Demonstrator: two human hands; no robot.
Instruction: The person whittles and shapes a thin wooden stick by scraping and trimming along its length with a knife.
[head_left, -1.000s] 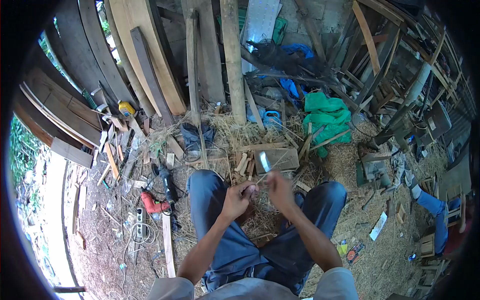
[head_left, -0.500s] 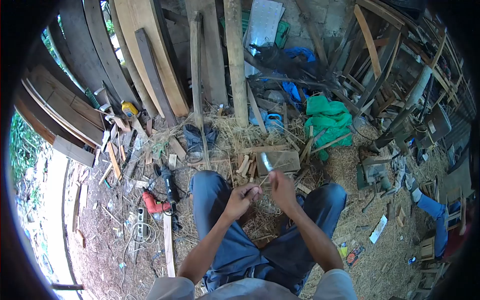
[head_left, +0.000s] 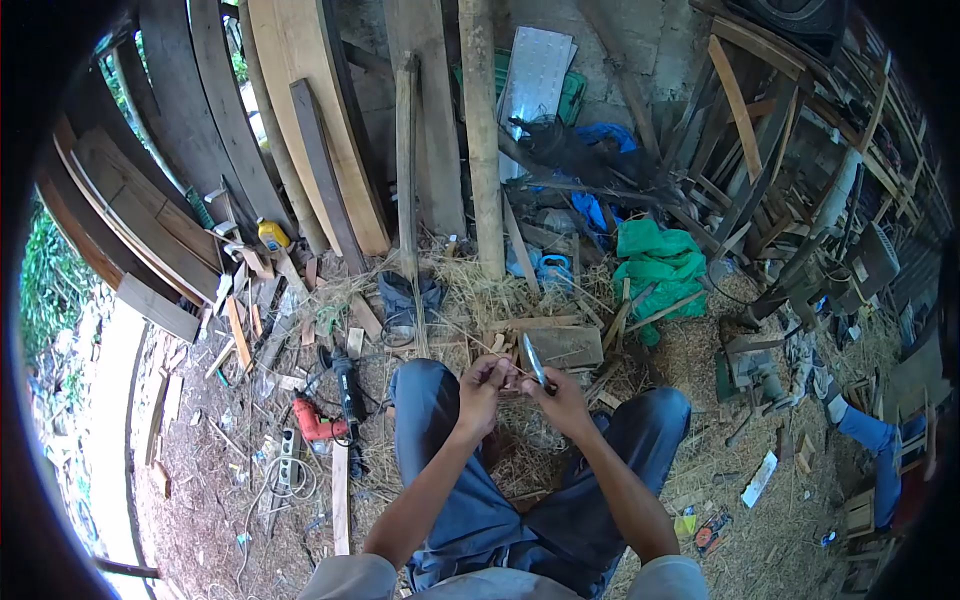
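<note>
My right hand [head_left: 562,404] is closed round a knife, its shiny blade [head_left: 533,357] pointing up and slightly left. My left hand [head_left: 482,396] is just left of it, fingers pinched on a thin strip of wood or bamboo [head_left: 487,347]. The strip slants up and left from the fingers, and its lower end is hidden by the hands. The two hands nearly touch, the knife lying close beside the left fingertips. Both are held in front of my bent knees, over straw-like shavings [head_left: 520,460].
A wooden block [head_left: 568,346] lies beyond my hands. To the left are a red power tool [head_left: 318,422] and a power strip [head_left: 289,458] with its cord. A green cloth or bag [head_left: 660,262] lies right of centre. Planks [head_left: 300,110] lean at the back. Another person's leg [head_left: 868,425] shows at right.
My right hand has come down with the knife, closer to my left hand. The left fingers have turned more upward, and the strip now shows above them. The view has shifted slightly.
</note>
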